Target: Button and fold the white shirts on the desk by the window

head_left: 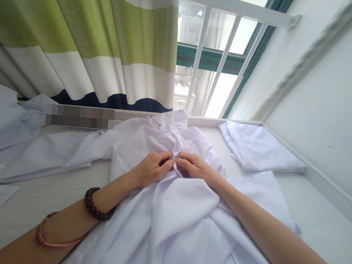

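I am pinching the front of a white shirt (185, 202).
My left hand (154, 169) and right hand (195, 166) are gripping its smooth, creased edges; it is lying on a pale tabletop (42, 196), collar (178, 119) toward the window (210, 59); a green-striped curtain (110, 32) is hanging in waves.

We can read no text, label, brand, number or sign on any surface in view. At the far left, a grey-and-brown rectangular patch (80, 116) is pixelated into coarse blocks, and we cannot tell whether it covers any lettering.
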Available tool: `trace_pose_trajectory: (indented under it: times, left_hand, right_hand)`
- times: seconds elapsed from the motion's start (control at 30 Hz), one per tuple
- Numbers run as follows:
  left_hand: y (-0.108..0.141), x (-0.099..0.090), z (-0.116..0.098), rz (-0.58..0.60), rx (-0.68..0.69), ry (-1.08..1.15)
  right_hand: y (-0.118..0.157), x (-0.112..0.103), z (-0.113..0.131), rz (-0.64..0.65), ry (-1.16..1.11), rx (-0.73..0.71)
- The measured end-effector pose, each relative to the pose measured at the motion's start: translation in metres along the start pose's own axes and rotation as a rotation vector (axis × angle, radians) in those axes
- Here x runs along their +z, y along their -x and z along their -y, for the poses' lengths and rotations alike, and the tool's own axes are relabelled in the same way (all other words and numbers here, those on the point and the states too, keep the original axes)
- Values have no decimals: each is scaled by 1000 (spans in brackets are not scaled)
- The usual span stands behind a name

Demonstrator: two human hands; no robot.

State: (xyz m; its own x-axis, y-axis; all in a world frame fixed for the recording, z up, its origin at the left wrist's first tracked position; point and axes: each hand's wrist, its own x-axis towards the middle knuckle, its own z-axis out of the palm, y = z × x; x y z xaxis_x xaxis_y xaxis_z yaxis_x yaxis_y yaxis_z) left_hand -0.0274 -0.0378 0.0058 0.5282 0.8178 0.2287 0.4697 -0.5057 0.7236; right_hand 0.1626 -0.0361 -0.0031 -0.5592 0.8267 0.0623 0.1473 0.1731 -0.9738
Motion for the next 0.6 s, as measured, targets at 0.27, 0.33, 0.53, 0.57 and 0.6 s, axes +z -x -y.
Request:
trace_pose_trajectory:
  times: [0.27,0.33,0.53,0.57,0.6]
  left_hand:
    - [0,0,4,14,12,24]
    - [0,-1,4,18,27,21]
    - [0,-1,5,11,42,15]
    - [0,-1,5,12,37,19]
    - [0,-2,5,13,33,22]
  right_hand:
    - [0,0,2,-23,-23,10]
    - [1,0,2,-36,22,-9]
    - [-2,1,-4,-51,8,-19]
    - [-2,1,-4,-53,4,-12]
    - [-1,1,-3,-55,4,-5]
